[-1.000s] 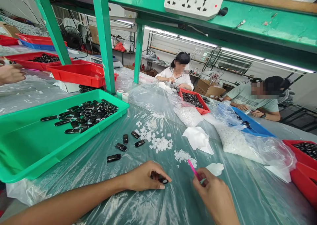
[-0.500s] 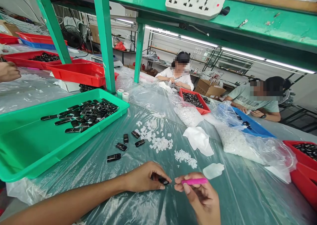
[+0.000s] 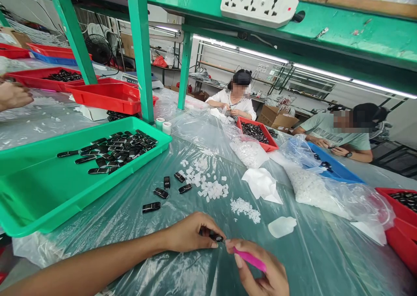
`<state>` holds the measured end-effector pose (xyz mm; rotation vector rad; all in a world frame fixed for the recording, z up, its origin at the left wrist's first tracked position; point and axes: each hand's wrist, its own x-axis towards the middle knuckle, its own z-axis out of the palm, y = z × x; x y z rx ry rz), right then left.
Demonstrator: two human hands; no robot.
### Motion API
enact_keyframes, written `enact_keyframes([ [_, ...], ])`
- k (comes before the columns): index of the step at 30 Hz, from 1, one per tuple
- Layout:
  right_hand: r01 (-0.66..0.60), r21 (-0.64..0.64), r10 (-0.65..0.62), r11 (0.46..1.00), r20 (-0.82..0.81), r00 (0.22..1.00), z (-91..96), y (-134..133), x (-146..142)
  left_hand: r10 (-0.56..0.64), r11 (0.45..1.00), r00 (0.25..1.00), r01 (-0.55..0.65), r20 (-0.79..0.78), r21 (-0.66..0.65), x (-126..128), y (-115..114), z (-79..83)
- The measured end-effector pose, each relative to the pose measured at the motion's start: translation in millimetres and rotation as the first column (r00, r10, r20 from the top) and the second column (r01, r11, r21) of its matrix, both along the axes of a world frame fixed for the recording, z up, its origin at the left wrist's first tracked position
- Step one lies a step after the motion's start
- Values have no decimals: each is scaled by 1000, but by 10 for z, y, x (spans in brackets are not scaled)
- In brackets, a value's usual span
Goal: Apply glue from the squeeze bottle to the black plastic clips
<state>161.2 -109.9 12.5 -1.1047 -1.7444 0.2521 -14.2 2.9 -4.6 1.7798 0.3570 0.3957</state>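
Pinched between the fingers and thumb of my left hand point(image 3: 192, 234) is a small glossy black part point(image 3: 215, 237), partly hidden by the fingers. My right hand point(image 3: 260, 265) grips a bright pink stick-like tool point(image 3: 250, 259), its fingertips close against the end of the black part. Beyond the hands lie a heap of tiny white pieces point(image 3: 245, 210) and a pile of larger white pieces point(image 3: 213, 189). Several black parts point(image 3: 151, 207) are scattered left of that pile. Right of my right hand is a flat translucent whitish piece point(image 3: 282, 227).
A green tray point(image 3: 39, 200) with many black parts stands at left. Bags of white pieces point(image 3: 312, 191), a blue tray point(image 3: 339, 170) and red trays point(image 3: 404, 226) sit at right. Two co-workers sit opposite; another person's hand point(image 3: 14, 95) shows at far left. A green frame point(image 3: 140, 52) rises ahead.
My right hand has moved left to the black part, and the pink tool has tilted, its outer end now lower. My left hand holds nearly still.
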Motion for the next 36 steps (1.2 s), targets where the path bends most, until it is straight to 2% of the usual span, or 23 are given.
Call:
enact_keyframes([
  [3, -59, 84, 51, 995, 103, 993, 23, 0, -17, 14, 1000, 1000, -14, 5, -24, 2, 9, -7],
  [9, 60, 186, -73, 981, 61, 995, 12, -32, -141, 34, 999, 999, -33, 18, -39, -5, 9, -23],
  [17, 78, 166, -87, 983, 48, 995, -17, -60, -172, 28, 997, 999, -26, 24, -70, 0, 8, -23],
  [21, 124, 161, -116, 979, -56, 992, -47, -69, -183, 33, 998, 999, -32, 14, -49, 6, 16, -20],
  [24, 215, 143, -198, 966, -124, 972, -16, -74, -92, 42, 999, 999, -42, 4, -18, 0, 15, -17],
  [27, 344, 7, -344, 939, -16, 939, 53, -36, 111, 34, 999, 999, -34, -14, -21, -10, 11, -6],
  [29, 425, -179, -395, 888, 179, 901, 87, 15, 270, 26, 999, 999, -27, -27, -34, -13, 8, 3],
  [31, 507, -338, -363, 793, 408, 838, 95, 68, 414, 27, 999, 999, -29, -39, -43, -11, 7, 9],
  [34, 636, -441, -258, 633, 655, 710, 74, 103, 576, 56, 997, 996, -59, -66, -46, 2, 14, 8],
  [36, 693, -471, -194, 545, 734, 651, 68, 90, 650, 78, 995, 993, -82, -83, -49, 15, 21, 2],
])
